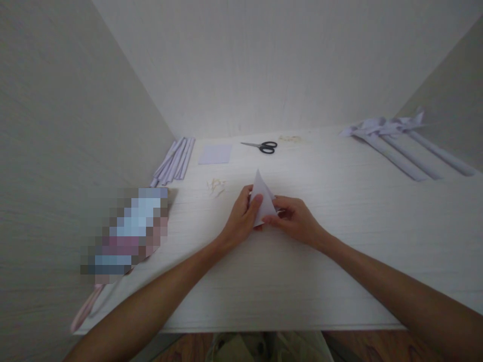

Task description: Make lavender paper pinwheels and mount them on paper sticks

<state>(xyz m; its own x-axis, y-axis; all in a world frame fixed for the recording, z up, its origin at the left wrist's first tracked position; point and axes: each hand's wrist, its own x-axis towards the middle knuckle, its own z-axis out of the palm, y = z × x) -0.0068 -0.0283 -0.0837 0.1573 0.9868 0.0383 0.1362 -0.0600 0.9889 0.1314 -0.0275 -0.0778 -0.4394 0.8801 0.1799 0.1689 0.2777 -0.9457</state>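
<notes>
A sheet of white paper (265, 198), folded to a point at its top, is held up over the middle of the table. My left hand (243, 212) grips its left side, the thumb lying across the front face. At the lower right corner my right hand (292, 216) pinches the paper between thumb and fingers. Farther back lie scissors (260, 146) with black handles, blades toward the left. A square stack of paper (215, 154) rests left of them. The fingers behind the paper are partly hidden.
Rolled paper tubes (175, 160) lie at the back left. Pinwheel-like paper pieces on tubes (400, 146) are at the back right. Small tan bits (216, 186) and more pale bits (290, 139) are scattered on the white table (339, 291). A blurred object (128, 231) with a pink strap stands left.
</notes>
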